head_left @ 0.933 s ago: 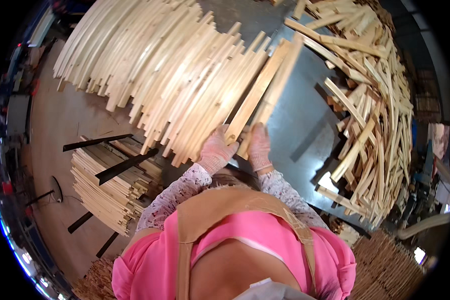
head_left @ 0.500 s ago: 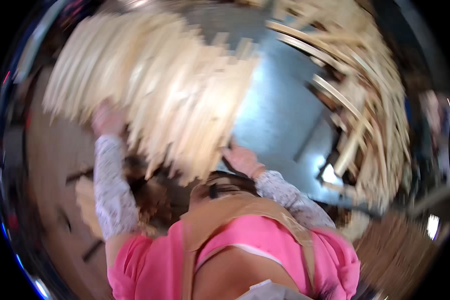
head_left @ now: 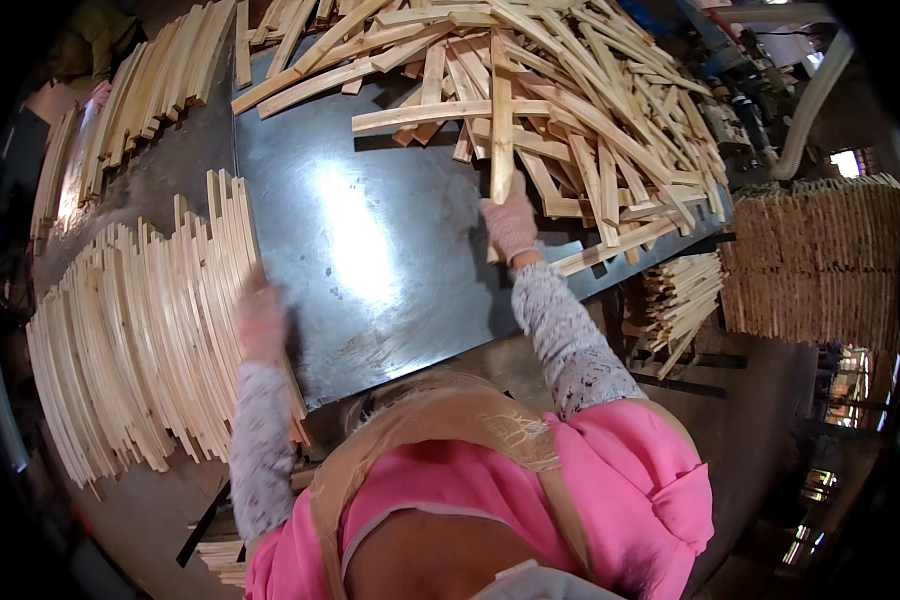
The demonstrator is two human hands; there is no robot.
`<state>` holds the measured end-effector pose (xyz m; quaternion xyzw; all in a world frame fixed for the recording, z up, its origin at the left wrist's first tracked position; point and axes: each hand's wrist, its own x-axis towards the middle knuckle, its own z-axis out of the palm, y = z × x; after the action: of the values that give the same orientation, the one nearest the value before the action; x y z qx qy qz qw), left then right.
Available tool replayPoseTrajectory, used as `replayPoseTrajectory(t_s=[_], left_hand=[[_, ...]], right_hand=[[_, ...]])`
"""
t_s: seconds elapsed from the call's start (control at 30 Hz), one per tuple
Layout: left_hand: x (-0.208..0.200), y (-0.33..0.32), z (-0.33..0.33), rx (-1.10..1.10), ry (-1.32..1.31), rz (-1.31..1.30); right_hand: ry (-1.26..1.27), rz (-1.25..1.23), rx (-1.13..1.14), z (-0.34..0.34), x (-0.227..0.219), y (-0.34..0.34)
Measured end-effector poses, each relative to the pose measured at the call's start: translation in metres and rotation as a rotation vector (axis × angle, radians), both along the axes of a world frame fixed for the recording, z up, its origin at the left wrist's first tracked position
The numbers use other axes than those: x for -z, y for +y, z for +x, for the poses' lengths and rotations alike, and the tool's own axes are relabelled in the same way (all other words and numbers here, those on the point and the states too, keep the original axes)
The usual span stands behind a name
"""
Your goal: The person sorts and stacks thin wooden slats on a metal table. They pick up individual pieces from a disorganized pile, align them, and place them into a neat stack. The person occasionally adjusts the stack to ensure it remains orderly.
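Observation:
My right hand (head_left: 511, 225), in what looks like a pale pink glove, is closed around the near end of a wooden strip (head_left: 502, 120). That strip points away from me and its far part lies over a jumbled pile of wooden strips (head_left: 610, 95). Smeared by motion, my left hand (head_left: 261, 322) is at the right edge of a row of wooden strips (head_left: 135, 340) laid side by side; its fingers cannot be made out. Between my hands lies the smooth grey metal tabletop (head_left: 410, 270).
More strips (head_left: 160, 80) lie in rows at the far left, near another person's sleeve (head_left: 92, 42). Right of the table stand a small stack of strips (head_left: 682, 295) and a large brown stack of wood (head_left: 815, 265). A pale bent pipe (head_left: 812, 105) rises at the far right.
The view has swung right, toward the jumbled pile. My right hand has left the row's near corner and now grips a strip from the pile. My left hand has shifted to the row's right edge.

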<state>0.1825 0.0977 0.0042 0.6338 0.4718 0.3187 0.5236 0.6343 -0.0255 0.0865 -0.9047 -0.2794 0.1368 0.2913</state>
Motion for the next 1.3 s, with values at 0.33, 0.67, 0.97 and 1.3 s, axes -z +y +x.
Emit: replayPoseTrajectory(t_s=[0.33, 0.67, 0.97, 1.3], left_hand=[[-0.013, -0.044, 0.245, 0.179, -0.321, -0.680], [-0.133, 0.030, 0.079, 0.482, 1.444, 0.752], [-0.141, -0.079, -0.002, -0.149, 1.395, -0.199], [-0.104, -0.161, -0.088, -0.569, 0.906, -0.492]], right_hand=[[1.263, 0.161, -0.403, -0.056, 0.032, -0.067], [0.294, -0.617, -1.608, 0.070, -0.081, 0.013], [-0.601, -0.299, -1.140, 0.151, 0.000, 0.202], [0.118, -0.223, -1.087, -0.119, 0.051, 0.239]])
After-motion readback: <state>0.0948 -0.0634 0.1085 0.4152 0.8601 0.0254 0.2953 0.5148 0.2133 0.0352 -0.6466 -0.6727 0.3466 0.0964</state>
